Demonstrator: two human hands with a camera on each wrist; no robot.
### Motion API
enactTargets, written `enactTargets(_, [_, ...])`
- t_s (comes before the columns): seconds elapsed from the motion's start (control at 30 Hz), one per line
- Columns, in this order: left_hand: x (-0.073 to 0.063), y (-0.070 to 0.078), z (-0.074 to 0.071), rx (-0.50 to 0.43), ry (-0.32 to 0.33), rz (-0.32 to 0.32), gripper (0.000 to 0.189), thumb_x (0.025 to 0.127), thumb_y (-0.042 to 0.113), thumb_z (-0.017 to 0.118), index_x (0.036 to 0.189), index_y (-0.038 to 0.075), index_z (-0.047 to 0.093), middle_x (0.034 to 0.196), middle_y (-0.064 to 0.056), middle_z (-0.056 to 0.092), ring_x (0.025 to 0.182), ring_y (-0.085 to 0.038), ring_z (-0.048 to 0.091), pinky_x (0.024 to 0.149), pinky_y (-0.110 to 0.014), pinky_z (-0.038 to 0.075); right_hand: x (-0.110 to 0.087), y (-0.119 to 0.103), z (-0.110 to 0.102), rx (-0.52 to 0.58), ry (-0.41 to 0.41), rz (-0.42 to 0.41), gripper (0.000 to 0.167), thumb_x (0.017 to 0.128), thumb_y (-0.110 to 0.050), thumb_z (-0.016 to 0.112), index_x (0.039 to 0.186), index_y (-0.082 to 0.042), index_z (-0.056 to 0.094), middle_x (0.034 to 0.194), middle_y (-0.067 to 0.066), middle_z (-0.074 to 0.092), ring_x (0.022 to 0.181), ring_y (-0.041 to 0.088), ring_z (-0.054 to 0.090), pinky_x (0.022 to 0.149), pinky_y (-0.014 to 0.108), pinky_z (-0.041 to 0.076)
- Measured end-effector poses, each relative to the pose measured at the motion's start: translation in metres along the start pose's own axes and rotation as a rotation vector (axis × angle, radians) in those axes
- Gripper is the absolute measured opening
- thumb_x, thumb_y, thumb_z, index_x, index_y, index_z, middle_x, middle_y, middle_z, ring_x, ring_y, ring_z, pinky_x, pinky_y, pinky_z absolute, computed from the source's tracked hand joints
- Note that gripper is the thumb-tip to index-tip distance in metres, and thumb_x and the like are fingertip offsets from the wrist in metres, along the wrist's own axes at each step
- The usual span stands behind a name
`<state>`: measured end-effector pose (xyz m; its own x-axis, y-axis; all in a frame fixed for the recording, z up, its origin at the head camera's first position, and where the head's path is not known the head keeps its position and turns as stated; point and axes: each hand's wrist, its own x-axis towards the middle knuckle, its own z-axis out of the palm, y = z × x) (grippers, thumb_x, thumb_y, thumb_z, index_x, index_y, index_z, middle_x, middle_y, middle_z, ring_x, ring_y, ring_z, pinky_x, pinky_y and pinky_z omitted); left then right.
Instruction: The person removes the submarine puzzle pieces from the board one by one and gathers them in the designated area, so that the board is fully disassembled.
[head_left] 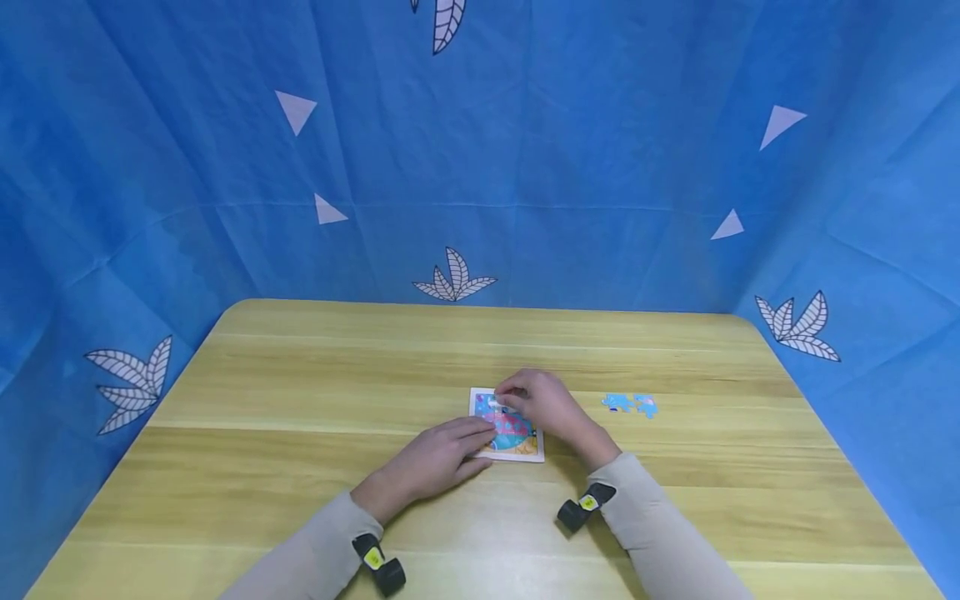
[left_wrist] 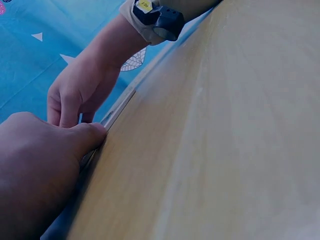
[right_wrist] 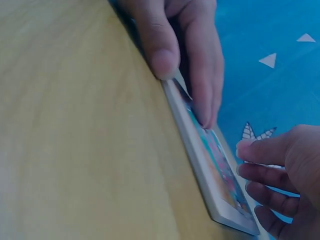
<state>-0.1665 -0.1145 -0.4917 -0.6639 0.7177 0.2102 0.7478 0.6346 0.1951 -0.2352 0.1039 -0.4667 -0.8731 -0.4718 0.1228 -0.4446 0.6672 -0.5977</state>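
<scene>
A small framed jigsaw puzzle (head_left: pixel 517 457) with a white border lies on the table, its picture blue, pink and orange. My left hand (head_left: pixel 442 457) rests on its left side, fingers stretched over the picture and thumb by the near edge. In the right wrist view, that thumb (right_wrist: pixel 165 62) touches the border. My right hand (head_left: pixel 546 406) is over the puzzle's far part, with bent fingers and the thumb close to the index finger. Whether a piece is between those fingertips cannot be seen. Two loose blue puzzle pieces (head_left: pixel 617 402) lie to the right.
The wooden table (head_left: pixel 315 375) has light grain and rounded far corners. Behind and beside it hangs a blue cloth (head_left: pixel 525 167) printed with white leaves and triangles. Each sleeve bears a black wrist strap, such as the left strap (head_left: pixel 372 557).
</scene>
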Motion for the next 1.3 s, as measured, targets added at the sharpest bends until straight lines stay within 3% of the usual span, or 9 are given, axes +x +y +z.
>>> enactTargets(0.37, [-0.001, -0.001, 0.0, -0.028, 0.028, 0.019, 0.046, 0.101, 0.036, 0.054, 0.137, 0.007, 0.057, 0.139, -0.005, 0.056, 0.13, -0.021, 0.05, 0.109, -0.035, 0.04, -0.001, -0.007, 0.009, -0.096, 0.024, -0.057, 0.006, 0.091, -0.018, 0.071, 0.093, -0.016, 0.077, 0.098, -0.001, 0.067, 0.094, 0.019, 0.063, 0.088, 0.042, 0.052])
enactTargets(0.83, [0.0, -0.001, 0.001, -0.019, 0.045, 0.032, 0.046, 0.101, 0.035, 0.055, 0.136, 0.006, 0.058, 0.138, -0.005, 0.056, 0.128, -0.02, 0.051, 0.108, -0.034, 0.041, -0.002, -0.013, 0.017, -0.18, 0.034, -0.051, 0.007, 0.09, -0.016, 0.072, 0.084, -0.017, 0.072, 0.092, -0.003, 0.063, 0.087, 0.016, 0.06, 0.079, 0.036, 0.053])
enactTargets(1.3, [0.0, -0.002, 0.0, -0.015, 0.034, 0.031, 0.046, 0.101, 0.036, 0.054, 0.136, 0.006, 0.058, 0.139, -0.005, 0.056, 0.129, -0.02, 0.05, 0.108, -0.034, 0.04, -0.003, -0.016, 0.019, -0.164, 0.047, -0.041, 0.005, 0.09, -0.015, 0.073, 0.091, -0.013, 0.069, 0.092, -0.001, 0.061, 0.085, 0.016, 0.058, 0.076, 0.035, 0.053])
